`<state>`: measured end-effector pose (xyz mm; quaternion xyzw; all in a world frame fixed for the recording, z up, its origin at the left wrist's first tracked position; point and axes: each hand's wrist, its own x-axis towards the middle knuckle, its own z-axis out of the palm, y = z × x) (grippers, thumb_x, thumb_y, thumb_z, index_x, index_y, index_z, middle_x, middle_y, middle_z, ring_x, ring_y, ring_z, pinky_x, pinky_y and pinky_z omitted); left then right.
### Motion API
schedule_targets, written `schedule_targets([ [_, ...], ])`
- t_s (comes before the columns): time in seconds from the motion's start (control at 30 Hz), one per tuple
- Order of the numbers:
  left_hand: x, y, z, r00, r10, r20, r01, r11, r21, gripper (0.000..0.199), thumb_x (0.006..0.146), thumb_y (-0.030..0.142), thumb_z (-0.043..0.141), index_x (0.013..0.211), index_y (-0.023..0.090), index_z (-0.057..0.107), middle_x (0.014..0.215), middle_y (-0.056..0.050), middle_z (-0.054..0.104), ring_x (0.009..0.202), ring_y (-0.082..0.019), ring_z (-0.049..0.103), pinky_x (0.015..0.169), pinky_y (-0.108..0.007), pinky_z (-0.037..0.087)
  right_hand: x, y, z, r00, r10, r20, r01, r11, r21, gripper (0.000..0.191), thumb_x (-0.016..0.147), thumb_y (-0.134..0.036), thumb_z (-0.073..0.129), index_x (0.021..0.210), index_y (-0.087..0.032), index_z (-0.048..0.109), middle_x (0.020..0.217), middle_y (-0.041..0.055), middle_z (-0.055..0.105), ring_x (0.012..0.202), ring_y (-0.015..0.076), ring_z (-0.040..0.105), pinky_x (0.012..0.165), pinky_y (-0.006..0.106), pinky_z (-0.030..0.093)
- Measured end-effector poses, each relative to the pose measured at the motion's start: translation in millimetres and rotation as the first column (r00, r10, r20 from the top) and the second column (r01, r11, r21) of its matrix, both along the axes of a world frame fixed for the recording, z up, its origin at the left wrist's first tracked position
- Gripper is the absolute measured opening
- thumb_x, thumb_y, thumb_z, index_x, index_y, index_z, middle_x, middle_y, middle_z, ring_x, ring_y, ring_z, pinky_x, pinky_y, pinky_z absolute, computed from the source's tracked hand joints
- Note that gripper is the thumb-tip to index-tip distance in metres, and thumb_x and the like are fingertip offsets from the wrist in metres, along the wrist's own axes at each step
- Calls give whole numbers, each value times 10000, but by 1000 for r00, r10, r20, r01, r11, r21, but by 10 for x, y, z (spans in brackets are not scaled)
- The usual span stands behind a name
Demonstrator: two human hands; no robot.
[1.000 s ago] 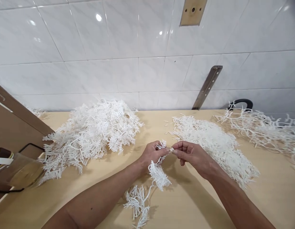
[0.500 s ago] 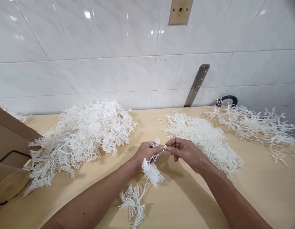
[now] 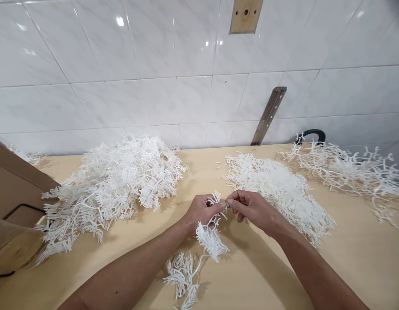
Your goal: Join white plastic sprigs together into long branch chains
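My left hand (image 3: 205,213) is closed around a white branched plastic sprig (image 3: 211,241), whose feathery tufts hang below it toward the table. Thumb and fingertips of my right hand (image 3: 251,209) pinch at the sprig's upper end, close against the left thumb. What exactly sits between the right fingertips is too small to make out. Behind my right hand lies a heap of small loose white pieces (image 3: 273,181). Left of my hands is a larger pile of tufted white sprigs (image 3: 122,181).
Bare white branching stems (image 3: 341,168) lie at the far right, by a black curved object (image 3: 312,134). A metal strip (image 3: 269,115) leans on the tiled wall (image 3: 147,103). At the left edge are a brown board (image 3: 18,172) and a clear container (image 3: 15,247).
Both hands and the sprig appear slightly lower and further right, partly because the whole view has shifted a little. The hands stay close together at the sprig's upper end.
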<state>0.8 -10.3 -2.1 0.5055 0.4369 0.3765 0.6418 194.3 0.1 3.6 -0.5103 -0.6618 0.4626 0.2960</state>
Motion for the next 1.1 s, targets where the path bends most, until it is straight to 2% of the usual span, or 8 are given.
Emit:
schedule_targets([
  [0.27, -22, 20, 69, 1000, -7, -29, 7, 1000, -5, 503, 653, 602, 774, 593, 170, 522, 475, 42, 442, 416, -81, 390, 421, -236, 276, 84, 12, 27, 996, 80, -46, -83, 994, -67, 359, 867, -537, 626, 828, -184, 675, 720, 12, 618, 570, 140, 612, 535, 257, 411],
  [0.4, -40, 51, 66, 999, -53, -3, 53, 998, -35, 521, 631, 628, 780, 596, 173, 528, 461, 47, 425, 398, -79, 371, 402, -238, 257, 94, 17, 39, 988, 99, -115, -111, 988, -107, 344, 866, -514, 633, 837, -175, 682, 723, 15, 615, 584, 135, 605, 561, 260, 453],
  [0.53, -80, 75, 61, 994, -108, 2, 108, 994, -31, 520, 653, 643, 760, 638, 159, 570, 478, 51, 419, 416, -75, 364, 420, -235, 249, 91, 23, 30, 992, 99, -84, -106, 991, -86, 302, 888, -472, 609, 859, -179, 677, 734, 7, 612, 598, 130, 610, 576, 256, 473],
  [0.67, -115, 109, 65, 988, -155, -15, 155, 988, -30, 497, 669, 616, 762, 650, 157, 572, 489, 55, 421, 437, -74, 366, 442, -230, 252, 61, -21, 76, 997, 63, 42, -64, 998, 12, 246, 916, -409, 562, 879, -190, 668, 754, 7, 638, 612, 134, 617, 596, 264, 482],
  [0.8, -110, 141, 51, 984, -173, -50, 170, 984, -60, 467, 662, 575, 784, 655, 158, 574, 485, 48, 443, 440, -82, 388, 443, -230, 257, -29, -92, 120, 980, -33, 198, -7, 981, 195, 200, 927, -331, 524, 863, -209, 670, 786, 11, 673, 656, 149, 612, 626, 280, 470],
  [0.97, -79, 94, 26, 994, -105, -17, 104, 993, -57, 474, 686, 583, 768, 699, 151, 573, 522, 44, 455, 455, -83, 403, 451, -230, 272, -155, -49, -33, 904, -202, 378, -14, 867, 498, 238, 942, -220, 429, 844, -184, 644, 818, 52, 677, 731, 184, 603, 666, 308, 429],
  [1.03, -74, 63, 22, 996, -90, -11, 89, 995, -33, 474, 697, 584, 762, 705, 149, 573, 527, 45, 453, 454, -79, 397, 451, -230, 267, -150, 14, -108, 853, -328, 406, 56, 832, 553, 249, 928, -198, 408, 807, -172, 625, 817, 80, 670, 741, 205, 599, 665, 322, 420],
  [1.1, -72, 44, 22, 996, -91, -18, 91, 996, -22, 479, 696, 586, 763, 676, 160, 545, 500, 54, 430, 431, -76, 381, 437, -231, 265, -103, 73, -146, 819, -429, 382, 172, 818, 548, 216, 900, -200, 438, 782, -177, 618, 792, 77, 668, 735, 212, 602, 662, 323, 424],
])
